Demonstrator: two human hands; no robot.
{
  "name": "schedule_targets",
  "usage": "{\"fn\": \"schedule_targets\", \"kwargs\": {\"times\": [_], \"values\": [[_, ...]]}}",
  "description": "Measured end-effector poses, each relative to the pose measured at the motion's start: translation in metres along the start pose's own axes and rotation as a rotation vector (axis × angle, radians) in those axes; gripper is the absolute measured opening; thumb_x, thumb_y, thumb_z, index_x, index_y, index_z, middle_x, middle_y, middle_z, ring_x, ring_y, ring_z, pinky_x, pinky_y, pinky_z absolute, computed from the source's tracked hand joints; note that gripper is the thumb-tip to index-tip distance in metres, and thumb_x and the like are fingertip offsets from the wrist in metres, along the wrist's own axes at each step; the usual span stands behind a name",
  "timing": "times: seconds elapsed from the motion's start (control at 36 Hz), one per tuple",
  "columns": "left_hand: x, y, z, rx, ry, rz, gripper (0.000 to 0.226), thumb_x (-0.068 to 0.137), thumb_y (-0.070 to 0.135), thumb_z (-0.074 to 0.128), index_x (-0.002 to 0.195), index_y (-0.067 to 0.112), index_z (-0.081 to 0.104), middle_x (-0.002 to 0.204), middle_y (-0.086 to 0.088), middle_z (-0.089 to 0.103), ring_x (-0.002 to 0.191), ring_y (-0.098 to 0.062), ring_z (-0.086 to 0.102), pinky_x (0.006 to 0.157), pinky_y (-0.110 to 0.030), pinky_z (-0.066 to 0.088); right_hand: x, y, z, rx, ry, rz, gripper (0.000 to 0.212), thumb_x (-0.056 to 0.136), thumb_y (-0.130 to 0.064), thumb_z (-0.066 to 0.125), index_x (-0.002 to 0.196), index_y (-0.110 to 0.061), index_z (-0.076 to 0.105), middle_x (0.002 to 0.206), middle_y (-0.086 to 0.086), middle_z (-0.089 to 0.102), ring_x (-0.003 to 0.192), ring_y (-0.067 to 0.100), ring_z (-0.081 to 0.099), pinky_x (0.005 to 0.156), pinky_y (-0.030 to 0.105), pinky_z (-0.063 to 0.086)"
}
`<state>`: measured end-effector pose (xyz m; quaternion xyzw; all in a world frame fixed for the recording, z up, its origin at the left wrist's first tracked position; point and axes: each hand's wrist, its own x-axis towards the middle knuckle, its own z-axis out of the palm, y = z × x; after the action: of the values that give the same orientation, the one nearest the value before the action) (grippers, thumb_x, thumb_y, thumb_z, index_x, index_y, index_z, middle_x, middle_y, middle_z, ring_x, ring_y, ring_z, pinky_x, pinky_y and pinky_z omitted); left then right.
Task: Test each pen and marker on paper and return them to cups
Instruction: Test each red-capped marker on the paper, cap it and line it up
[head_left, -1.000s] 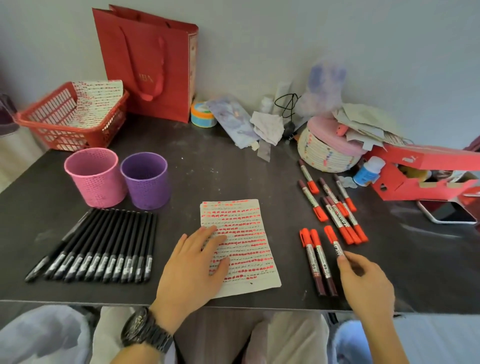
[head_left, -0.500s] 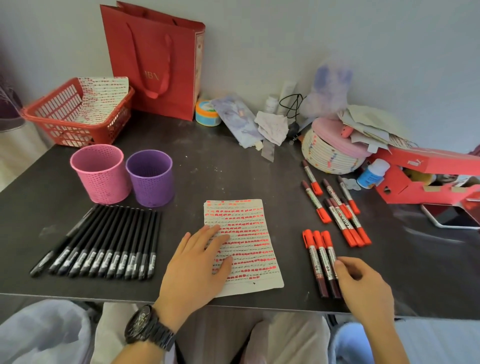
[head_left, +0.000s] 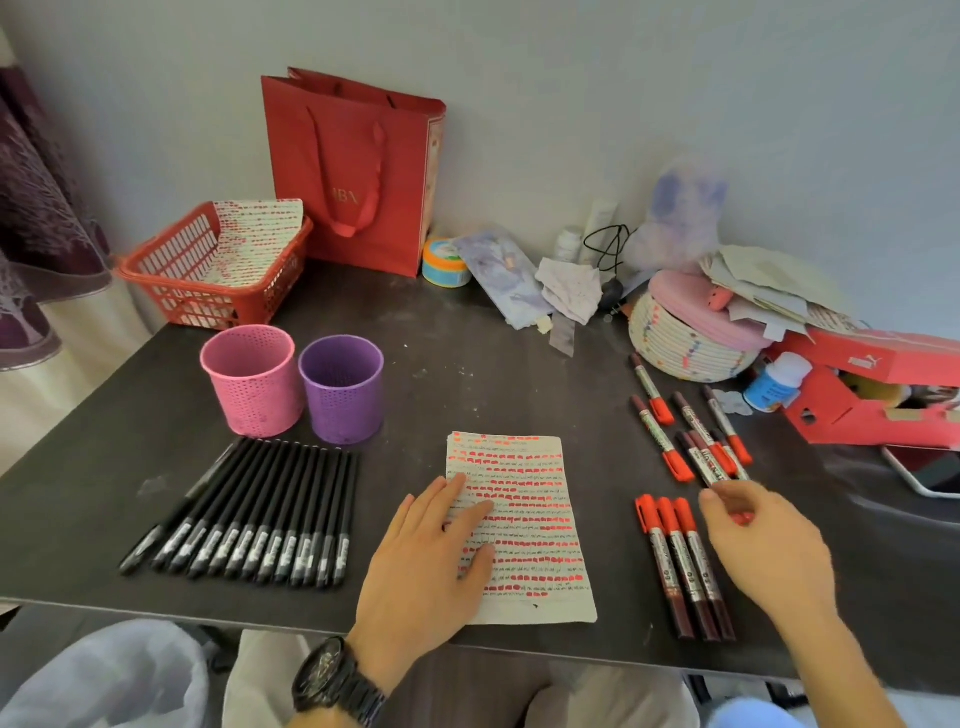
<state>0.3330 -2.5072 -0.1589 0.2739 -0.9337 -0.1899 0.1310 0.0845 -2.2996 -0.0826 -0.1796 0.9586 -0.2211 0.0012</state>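
Markers beside right hand lie near-to-far — caps away.

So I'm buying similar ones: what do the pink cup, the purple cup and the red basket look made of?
Pink cup and purple cup: perforated sheet, metal or plastic, matte finish; rows of small punched holes show, but which it is I cannot tell. Red basket: moulded plastic, by its slotted lattice walls.

Left hand is pressing the scribbled paper flat; right hand is seemingly pinching a red marker.
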Motion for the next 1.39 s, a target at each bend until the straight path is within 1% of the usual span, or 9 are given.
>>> {"fn": "schedule_targets", "kwargs": {"times": [0.22, 0.39, 0.58, 0.78, 0.92, 1.0, 1.14, 1.28, 1.39], "values": [[0.001, -0.002, 0.001, 0.005, -0.002, -0.003, 0.053, 0.101, 0.058, 0.028, 0.153, 0.047, 0.029, 0.168, 0.014, 0.009, 0.155, -0.009, 0.003, 0.119, -0.025, -0.013, 0.065, -0.049, 0.013, -0.250, -0.101, -0.141, 0.041, 0.097, -0.039, 0.053, 0.132, -0.019, 0.056, 0.133, 0.013, 0.056, 0.122, 0.036, 0.055, 0.094, 0.044, 0.049], [0.002, -0.002, 0.001, 0.038, -0.007, -0.002, 0.055, 0.100, 0.059, 0.022, 0.154, 0.049, 0.026, 0.168, 0.014, 0.009, 0.154, -0.008, 0.003, 0.114, -0.021, -0.021, 0.081, -0.062, 0.030, -0.438, -0.231, -0.129, 0.050, 0.096, -0.038, 0.051, 0.138, -0.012, 0.046, 0.140, 0.018, 0.053, 0.121, 0.038, 0.057, 0.096, 0.046, 0.052], [0.001, -0.002, 0.000, 0.041, -0.005, 0.000, 0.054, 0.101, 0.059, 0.023, 0.154, 0.048, 0.026, 0.168, 0.013, 0.008, 0.154, -0.009, 0.004, 0.117, -0.023, -0.015, 0.082, -0.064, 0.035, -0.427, -0.161, -0.110, 0.049, 0.093, -0.023, 0.059, 0.138, -0.013, 0.044, 0.136, 0.017, 0.054, 0.121, 0.037, 0.057, 0.091, 0.047, 0.053], [0.001, 0.000, 0.000, -0.003, 0.013, -0.017, 0.057, 0.099, 0.062, 0.021, 0.154, 0.047, 0.028, 0.167, 0.016, 0.008, 0.153, -0.006, 0.005, 0.120, -0.024, -0.009, 0.053, -0.071, 0.029, -0.040, -0.003, -0.170, 0.042, 0.100, -0.027, 0.055, 0.140, -0.015, 0.050, 0.133, 0.012, 0.048, 0.110, 0.033, 0.059, 0.086, 0.041, 0.048], [-0.002, 0.003, -0.005, -0.114, 0.061, -0.019, 0.053, 0.100, 0.060, 0.031, 0.150, 0.043, 0.040, 0.164, 0.019, 0.020, 0.150, -0.002, 0.013, 0.124, -0.030, 0.022, -0.010, -0.075, 0.010, 0.463, -0.058, -0.191, 0.017, 0.095, -0.029, 0.068, 0.111, -0.031, 0.061, 0.098, -0.012, 0.063, 0.077, 0.005, 0.062, 0.067, 0.019, 0.041], [-0.004, 0.004, -0.009, -0.225, 0.132, -0.011, 0.049, 0.098, 0.055, 0.039, 0.142, 0.039, 0.052, 0.158, 0.019, 0.033, 0.146, -0.001, 0.023, 0.116, -0.022, 0.028, -0.057, -0.070, 0.002, 0.793, -0.175, -0.174, 0.011, 0.094, -0.020, 0.070, 0.098, -0.030, 0.068, 0.083, -0.005, 0.071, 0.068, 0.005, 0.065, 0.061, 0.021, 0.049], [-0.012, 0.006, -0.015, -0.418, 0.226, -0.031, 0.038, 0.099, 0.050, 0.043, 0.131, 0.037, 0.060, 0.145, 0.022, 0.048, 0.138, 0.001, 0.038, 0.109, -0.008, 0.028, -0.119, -0.051, 0.014, 1.148, -0.269, -0.061, 0.017, 0.083, -0.010, 0.075, 0.093, -0.024, 0.075, 0.075, 0.006, 0.069, 0.059, 0.015, 0.062, 0.050, 0.022, 0.048], [-0.046, 0.024, -0.015, -0.486, 0.338, 0.065, 0.025, 0.104, 0.041, 0.046, 0.119, 0.030, 0.063, 0.124, 0.023, 0.057, 0.120, -0.006, 0.055, 0.097, -0.015, 0.042, -0.165, -0.034, 0.042, 1.308, -0.398, 0.065, 0.064, 0.055, -0.055, 0.094, 0.104, -0.019, 0.076, 0.089, 0.008, 0.075, 0.061, 0.016, 0.061, 0.052, 0.022, 0.048], [-0.080, 0.045, -0.016, -0.585, 0.213, 0.098, 0.024, 0.105, 0.045, 0.041, 0.117, 0.034, 0.058, 0.114, 0.023, 0.058, 0.103, -0.007, 0.061, 0.083, -0.013, 0.045, -0.191, -0.024, 0.059, 1.338, -0.439, 0.179, 0.074, 0.047, -0.061, 0.096, 0.107, -0.023, 0.075, 0.093, 0.007, 0.077, 0.063, 0.015, 0.065, 0.053, 0.023, 0.051]]}}
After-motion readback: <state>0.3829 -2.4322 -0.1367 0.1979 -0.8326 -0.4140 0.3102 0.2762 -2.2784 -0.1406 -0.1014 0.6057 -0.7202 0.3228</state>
